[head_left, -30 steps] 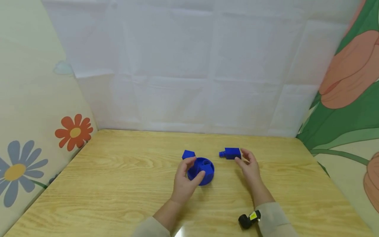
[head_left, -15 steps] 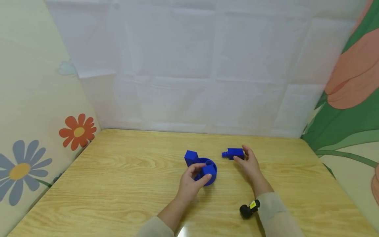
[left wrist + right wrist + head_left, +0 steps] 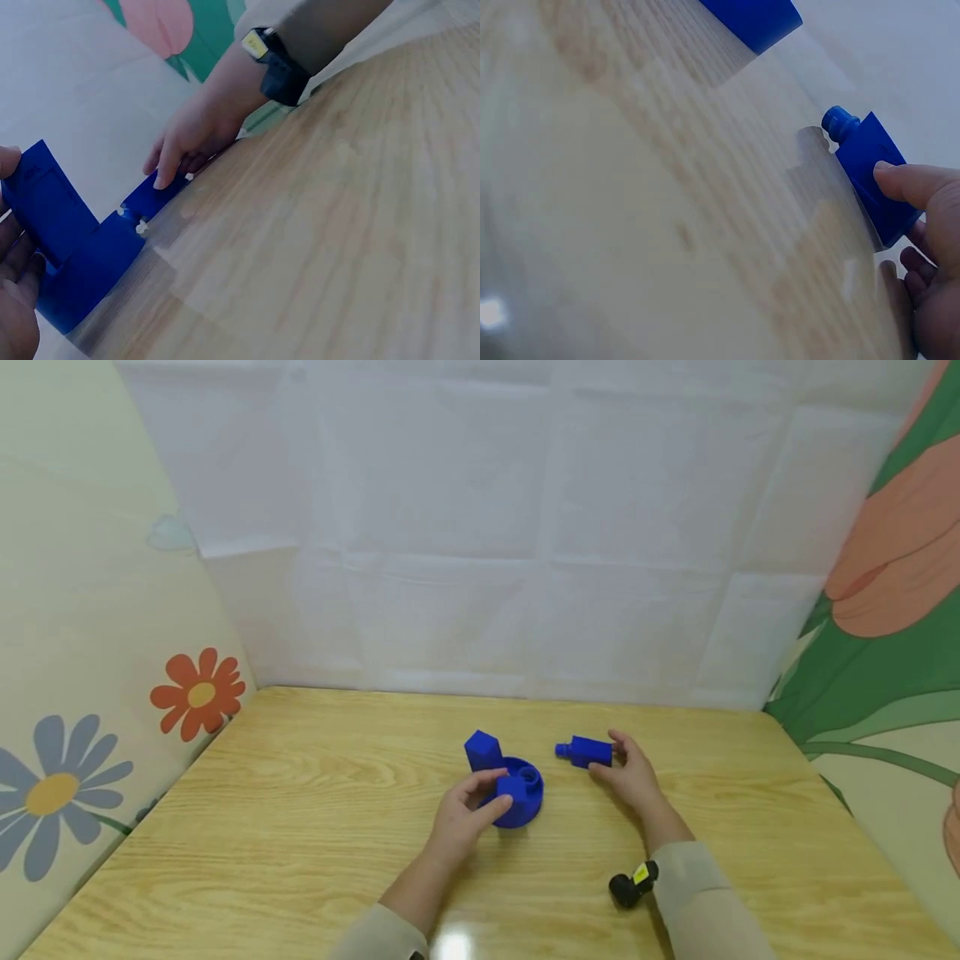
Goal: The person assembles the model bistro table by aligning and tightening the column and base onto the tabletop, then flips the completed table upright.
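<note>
A round blue tray (image 3: 534,806) stands on the table with a small ring-shaped holder (image 3: 529,776) inside. My left hand (image 3: 459,818) pinches a blue box-like block (image 3: 512,788) at the tray's near side, thumb on its front and index finger behind. Another blue block (image 3: 483,750) rises at the tray's back left. In the left wrist view, my left fingers (image 3: 15,255) lie along an upright blue block (image 3: 49,202). My right hand (image 3: 633,781) grips the base end of a blue square bottle (image 3: 877,169) lying on its side, its threaded neck toward the tray.
The wooden table (image 3: 315,827) has a white sheet (image 3: 450,527) hanging behind it. Flower-printed cloths (image 3: 67,610) flank both sides. A black wrist camera (image 3: 630,887) is strapped to my right sleeve.
My left thumb and fingers have closed onto the near block, and the blocks and ring in the tray have shifted round. The bottle has tilted slightly, its base end swinging toward me.
</note>
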The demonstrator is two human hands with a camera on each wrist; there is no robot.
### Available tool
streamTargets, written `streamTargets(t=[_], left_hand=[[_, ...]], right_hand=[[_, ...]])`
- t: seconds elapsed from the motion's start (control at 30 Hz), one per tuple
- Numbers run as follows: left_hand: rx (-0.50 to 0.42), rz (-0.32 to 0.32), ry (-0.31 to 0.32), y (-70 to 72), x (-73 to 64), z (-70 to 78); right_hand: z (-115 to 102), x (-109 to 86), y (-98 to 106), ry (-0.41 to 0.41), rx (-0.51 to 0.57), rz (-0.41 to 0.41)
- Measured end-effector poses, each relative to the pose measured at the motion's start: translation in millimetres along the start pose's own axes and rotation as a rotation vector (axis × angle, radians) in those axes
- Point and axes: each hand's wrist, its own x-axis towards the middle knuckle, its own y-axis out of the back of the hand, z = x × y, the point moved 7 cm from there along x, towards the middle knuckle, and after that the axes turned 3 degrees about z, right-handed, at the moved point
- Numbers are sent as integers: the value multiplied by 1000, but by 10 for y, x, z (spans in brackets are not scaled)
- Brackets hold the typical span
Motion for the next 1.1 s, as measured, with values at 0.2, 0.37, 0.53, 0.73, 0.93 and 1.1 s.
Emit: streamTargets(t=[0.2, 0.37, 0.53, 0.73, 0.93, 1.1], left_hand=[[-39, -40, -3, 62, 29, -14], [-64, -73, -36, 63, 36, -14], [-86, -96, -35, 66, 28, -9], [-90, -125, -8, 52, 28, -9], [-115, -137, 10, 23, 29, -7], [-127, -160, 2, -3, 26, 2]], right_hand=[[-15, -38, -17, 47, -105, 13], [-28, -89, -19, 70, -108, 40], [-29, -174, 6, 45, -11, 69], [-162, -335, 49, 29, 150, 114], [-377, -498, 48, 125, 311, 176], [-476, -560, 11, 164, 402, 148]])
